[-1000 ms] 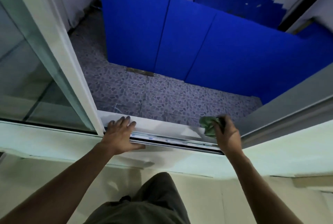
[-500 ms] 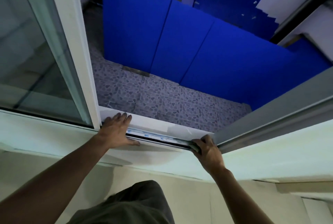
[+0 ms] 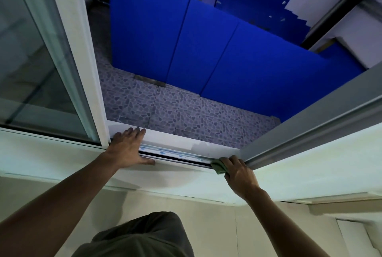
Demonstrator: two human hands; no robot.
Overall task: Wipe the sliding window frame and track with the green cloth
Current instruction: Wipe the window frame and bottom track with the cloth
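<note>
The window track point(image 3: 177, 156) runs across the open window's bottom, with a white sill ledge behind it. My right hand point(image 3: 239, 176) presses the green cloth point(image 3: 218, 167) onto the right end of the track, right beside the grey frame post point(image 3: 310, 128). Only a folded corner of the cloth shows under my fingers. My left hand point(image 3: 129, 149) lies flat on the track's left end, fingers spread, next to the white edge of the sliding pane point(image 3: 82, 60).
The glass pane point(image 3: 31, 70) stands slid to the left. Below the opening lie a pebble-patterned tile floor point(image 3: 175, 112) and several upright blue panels point(image 3: 196, 45). A white ledge point(image 3: 310, 170) runs under the frame on my side.
My right hand dropped the cloth from the sill ledge into the track and then slid slightly right against the grey post. My left hand stayed planted at the left end.
</note>
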